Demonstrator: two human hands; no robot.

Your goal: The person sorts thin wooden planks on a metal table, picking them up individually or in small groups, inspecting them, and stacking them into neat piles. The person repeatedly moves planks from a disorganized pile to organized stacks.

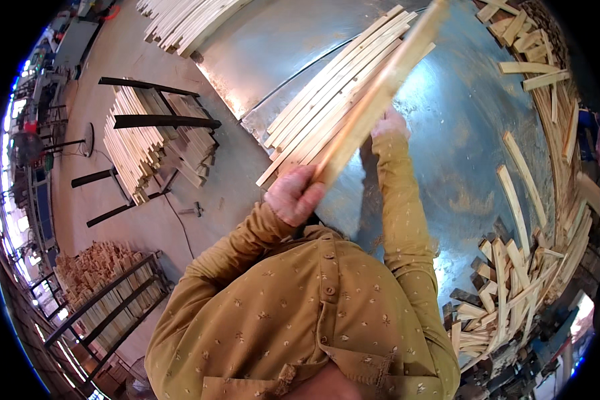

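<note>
A long pale wooden slat (367, 115) slants up and away from me, its far end blurred at the top of the view. My left hand (295, 195) is closed around the near end, thumb along the face. Farther up, my right hand (391, 124) is at the slat's right edge; its fingers are mostly hidden behind the wood, so their grip does not show. Under and left of the held piece, a row of similar slats (333, 93) lies side by side on the grey metal tabletop (447, 143).
More slats (187, 20) are stacked at the top left. A black metal rack (163, 121) with stacked wood stands on the left floor, near a hammer (192, 210). A crate (113, 293) of upright sticks is lower left. Offcuts (503, 280) pile along the right edge.
</note>
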